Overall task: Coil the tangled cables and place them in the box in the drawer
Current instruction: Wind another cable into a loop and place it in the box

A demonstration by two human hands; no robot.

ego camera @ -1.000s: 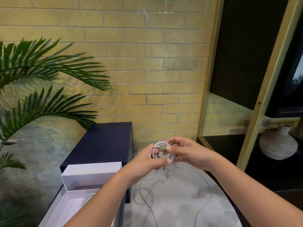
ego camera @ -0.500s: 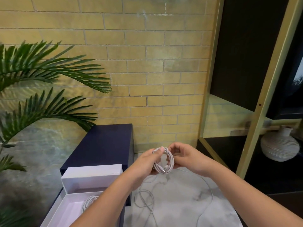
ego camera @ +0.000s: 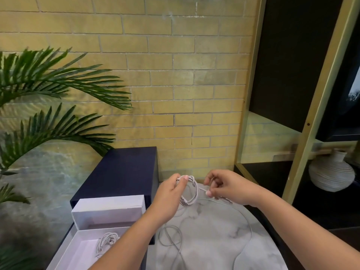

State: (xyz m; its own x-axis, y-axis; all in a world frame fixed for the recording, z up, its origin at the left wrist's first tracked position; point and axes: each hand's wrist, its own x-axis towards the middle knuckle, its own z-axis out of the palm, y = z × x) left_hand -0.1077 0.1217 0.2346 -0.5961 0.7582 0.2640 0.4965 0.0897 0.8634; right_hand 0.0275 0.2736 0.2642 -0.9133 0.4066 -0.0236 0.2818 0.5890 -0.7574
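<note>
My left hand point(ego camera: 169, 193) pinches the top of a small coil of pale grey cable point(ego camera: 191, 195) held above the marble table point(ego camera: 218, 238). My right hand point(ego camera: 226, 187) pinches a strand of the same cable just right of the coil. The loose rest of the cable point(ego camera: 171, 238) trails in loops over the table. Lower left, a white box point(ego camera: 81, 248) lies in the open drawer with another coiled cable point(ego camera: 106, 243) inside it, partly hidden by my left forearm.
A dark blue cabinet point(ego camera: 120, 172) stands behind the drawer, against the yellow brick wall. Palm fronds point(ego camera: 48, 84) reach in from the left. On the right is a gold-framed black shelf point(ego camera: 303, 133) holding a ribbed white vase point(ego camera: 331, 175).
My right hand has drawn away to the right of the coil, pulling a strand with it. My left hand keeps its hold on the coil. The view has tilted slightly down.
</note>
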